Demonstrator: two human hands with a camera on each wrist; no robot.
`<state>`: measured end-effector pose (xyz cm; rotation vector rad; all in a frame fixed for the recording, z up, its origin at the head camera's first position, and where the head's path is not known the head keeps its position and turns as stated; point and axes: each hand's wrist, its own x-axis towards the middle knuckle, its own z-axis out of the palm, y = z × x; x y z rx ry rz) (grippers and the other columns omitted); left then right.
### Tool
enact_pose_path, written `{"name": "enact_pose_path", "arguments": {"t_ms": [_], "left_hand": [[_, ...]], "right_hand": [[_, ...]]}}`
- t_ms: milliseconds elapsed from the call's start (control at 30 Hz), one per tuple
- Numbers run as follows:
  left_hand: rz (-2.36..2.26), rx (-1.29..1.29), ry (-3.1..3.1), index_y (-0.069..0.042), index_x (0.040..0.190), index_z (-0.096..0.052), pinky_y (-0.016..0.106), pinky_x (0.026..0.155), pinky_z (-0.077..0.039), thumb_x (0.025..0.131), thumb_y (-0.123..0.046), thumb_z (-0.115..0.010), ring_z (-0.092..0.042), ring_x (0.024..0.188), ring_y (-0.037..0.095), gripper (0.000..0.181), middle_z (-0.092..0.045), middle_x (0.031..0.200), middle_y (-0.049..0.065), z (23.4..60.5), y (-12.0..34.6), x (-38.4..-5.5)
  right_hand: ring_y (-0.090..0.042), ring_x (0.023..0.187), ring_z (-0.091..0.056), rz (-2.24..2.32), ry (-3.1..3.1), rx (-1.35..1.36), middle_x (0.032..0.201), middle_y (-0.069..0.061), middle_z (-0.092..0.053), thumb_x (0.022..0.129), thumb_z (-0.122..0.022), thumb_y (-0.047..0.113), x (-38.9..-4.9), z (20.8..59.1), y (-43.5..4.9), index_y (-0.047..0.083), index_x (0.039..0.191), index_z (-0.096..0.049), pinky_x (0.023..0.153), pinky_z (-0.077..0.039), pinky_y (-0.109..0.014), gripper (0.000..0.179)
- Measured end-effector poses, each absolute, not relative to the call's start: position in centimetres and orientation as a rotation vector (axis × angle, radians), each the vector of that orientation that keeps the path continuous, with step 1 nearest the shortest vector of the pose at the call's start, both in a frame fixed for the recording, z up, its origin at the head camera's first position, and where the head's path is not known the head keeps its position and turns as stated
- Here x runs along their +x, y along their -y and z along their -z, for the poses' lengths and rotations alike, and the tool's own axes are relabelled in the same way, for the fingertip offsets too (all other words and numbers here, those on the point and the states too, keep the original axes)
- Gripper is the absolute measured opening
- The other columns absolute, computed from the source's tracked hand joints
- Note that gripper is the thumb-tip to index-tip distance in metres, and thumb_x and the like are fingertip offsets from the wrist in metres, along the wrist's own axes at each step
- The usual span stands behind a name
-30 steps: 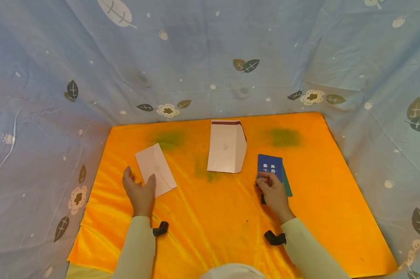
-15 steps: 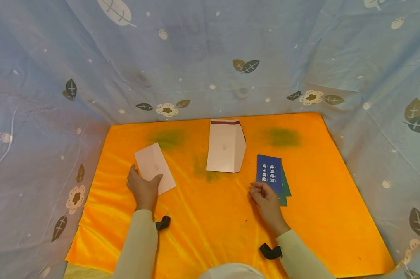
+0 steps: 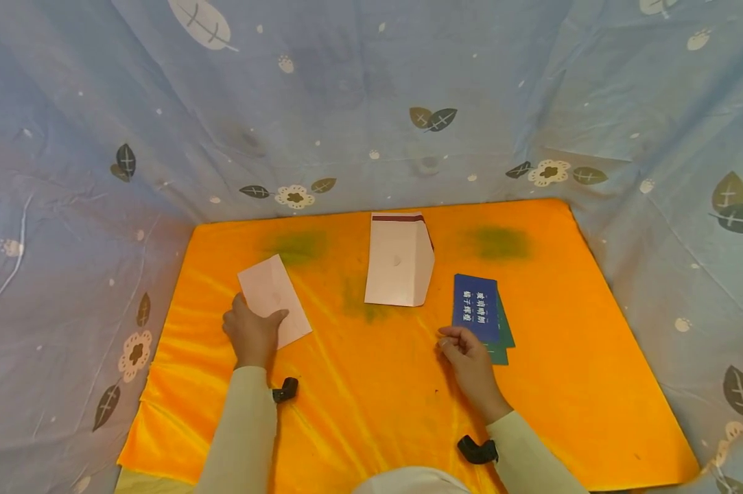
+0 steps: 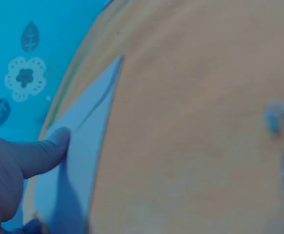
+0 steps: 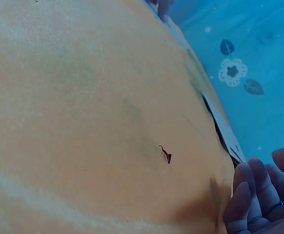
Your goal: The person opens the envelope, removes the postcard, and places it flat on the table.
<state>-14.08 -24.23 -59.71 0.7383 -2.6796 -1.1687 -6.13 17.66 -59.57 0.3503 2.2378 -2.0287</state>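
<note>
A pale pink envelope [image 3: 275,288] lies slanted on the left of the orange cloth. My left hand [image 3: 252,336] is at its near left side, thumb and fingers spread apart. In the left wrist view the thumb of my left hand [image 4: 20,168] overlaps the envelope [image 4: 85,141] and casts a shadow on it. On the right, a blue card [image 3: 477,302] with white characters partly covers green cards [image 3: 499,354]. My right hand [image 3: 470,367], fingers loosely bent and holding nothing, is at the cards' near left corner. The right wrist view shows my right hand's [image 5: 258,200] bare fingertips.
A larger pale envelope [image 3: 392,264] with a dark red strip lies at the back middle, its flap to the right. The orange cloth [image 3: 371,398] is bounded by a blue patterned curtain [image 3: 359,103]. A small dark speck [image 3: 435,390] lies near my right hand.
My left hand has moved slightly right, farther over the pink envelope. My right hand has drawn back left and down from the blue card, uncovering its characters. The envelopes have stayed in place.
</note>
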Motion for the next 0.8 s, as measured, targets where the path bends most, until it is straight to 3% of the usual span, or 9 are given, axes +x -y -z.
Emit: {"name": "enact_pose_path", "arguments": {"t_ms": [200, 467, 800], "left_hand": [[1.193, 0.820, 2.716, 0.001, 0.166, -0.031, 0.068, 0.112, -0.038, 0.090, -0.035, -0.092, -0.037, 0.137, 0.060, 0.104, -0.042, 0.154, 0.036, 59.0, 23.9, -14.0], [1.138, 0.793, 2.637, 0.005, 0.162, -0.036, 0.062, 0.110, -0.035, 0.095, -0.024, -0.087, -0.034, 0.133, 0.057, 0.089, -0.036, 0.151, 0.038, 59.7, 22.4, -13.9], [1.176, 0.789, 2.616, 0.006, 0.158, -0.042, 0.064, 0.109, -0.033, 0.089, -0.021, -0.091, -0.036, 0.134, 0.058, 0.089, -0.044, 0.149, 0.035, 59.5, 22.4, -14.0]], "right_hand": [[-0.030, 0.092, -0.065, 2.033, -2.236, 0.348, 0.109, -0.022, -0.067, 0.110, -0.065, 0.008, -6.0, 59.6, -17.6, -0.005, 0.133, -0.067, 0.078, -0.054, -0.022, 0.026], [-0.029, 0.088, -0.064, 2.011, -2.288, 0.312, 0.106, -0.021, -0.067, 0.110, -0.065, 0.008, -5.9, 59.9, -17.8, -0.004, 0.130, -0.069, 0.076, -0.054, -0.022, 0.024], [-0.030, 0.092, -0.068, 2.031, -2.262, 0.293, 0.107, -0.023, -0.068, 0.110, -0.064, 0.008, -5.9, 59.9, -18.1, -0.005, 0.131, -0.069, 0.079, -0.056, -0.023, 0.025]]}}
